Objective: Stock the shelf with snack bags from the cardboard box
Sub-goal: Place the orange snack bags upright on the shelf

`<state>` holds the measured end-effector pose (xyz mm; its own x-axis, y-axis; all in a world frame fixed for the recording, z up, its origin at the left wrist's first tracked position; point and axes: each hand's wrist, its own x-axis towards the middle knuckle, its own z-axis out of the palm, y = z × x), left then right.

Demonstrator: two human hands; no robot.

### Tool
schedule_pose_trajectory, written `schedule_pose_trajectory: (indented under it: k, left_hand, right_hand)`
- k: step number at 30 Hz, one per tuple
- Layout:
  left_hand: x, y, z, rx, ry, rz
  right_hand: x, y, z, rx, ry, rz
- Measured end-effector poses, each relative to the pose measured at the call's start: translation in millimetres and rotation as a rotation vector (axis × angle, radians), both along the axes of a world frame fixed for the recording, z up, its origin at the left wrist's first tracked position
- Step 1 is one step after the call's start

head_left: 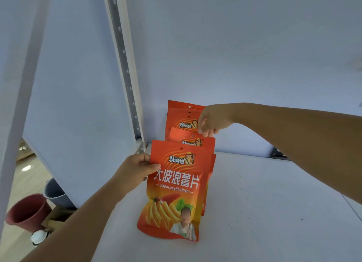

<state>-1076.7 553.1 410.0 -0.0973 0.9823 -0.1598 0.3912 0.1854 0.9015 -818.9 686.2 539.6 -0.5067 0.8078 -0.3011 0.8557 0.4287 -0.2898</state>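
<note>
Head view, left hand [137, 170] gripping snack bag [174, 195]

Bare forearms [293, 136], bare left hand [140, 170], right hand [212, 122]

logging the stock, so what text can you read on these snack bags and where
"大波浪薯片": large white characters on the front bag
"DaBoLangShuPian": small white line just beneath them
Logo characters at the top of the front bag, middle bag and back bag: too small and stylised to read surely
</note>
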Motion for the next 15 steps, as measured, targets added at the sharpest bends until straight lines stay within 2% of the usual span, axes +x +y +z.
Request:
schedule_pose_trajectory:
  k: [3, 7, 10, 15]
  left_hand:
    - [2, -2, 1, 0.015, 0.047, -0.01]
    - [2, -4, 1, 0.043, 0.109, -0.034]
    - [2, -2, 3, 0.062, 0.175, 0.018]
    - [7, -2, 2, 0.13, 0.214, -0.006]
  right_hand:
    - [6, -9, 1, 0.044, 0.03, -0.043]
    - [18, -18, 3, 0.003, 0.129, -0.055]
    - [26, -24, 2, 0.016, 0.175, -0.07]
    - [36, -38, -6, 0.003, 0.162, -0.102]
